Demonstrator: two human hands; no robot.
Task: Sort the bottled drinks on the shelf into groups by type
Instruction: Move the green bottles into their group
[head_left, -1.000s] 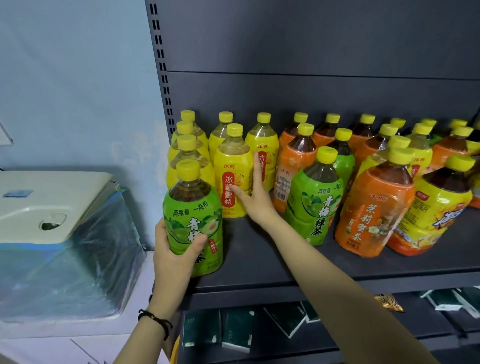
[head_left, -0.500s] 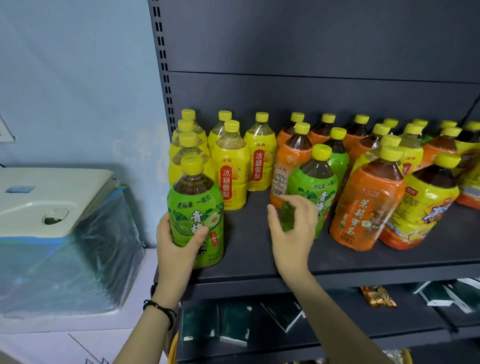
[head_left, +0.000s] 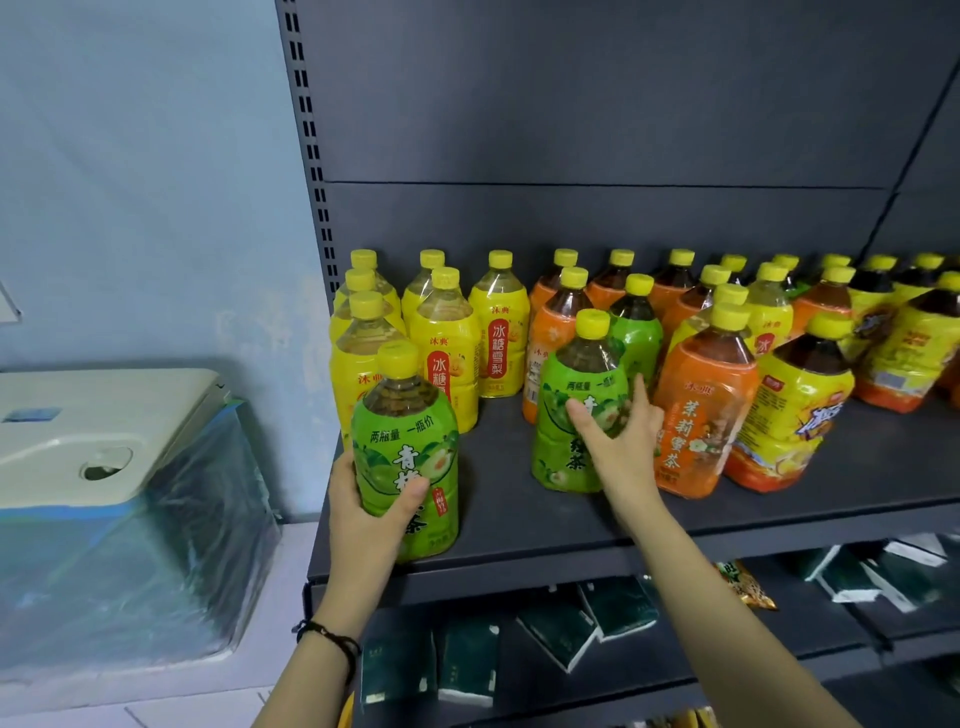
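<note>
Left hand (head_left: 363, 514) gripped green bottle (head_left: 405, 457), right hand (head_left: 618, 441) wrapped second green bottle (head_left: 576, 415); yellow bottles (head_left: 452, 353) grouped behind left fingers (mixed bottles (head_left: 701, 415) beyond right fingers judged unsorted, most work left).

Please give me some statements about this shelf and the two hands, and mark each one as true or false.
1. The left hand grips a green bottle. True.
2. That bottle lies on its side. False: it is upright, near the front edge of the shelf.
3. The right hand holds an orange bottle. False: its fingers curl round a second green bottle.
4. Every visible cap is yellow. True.
5. Dark packs lie below this shelf. True.
</note>
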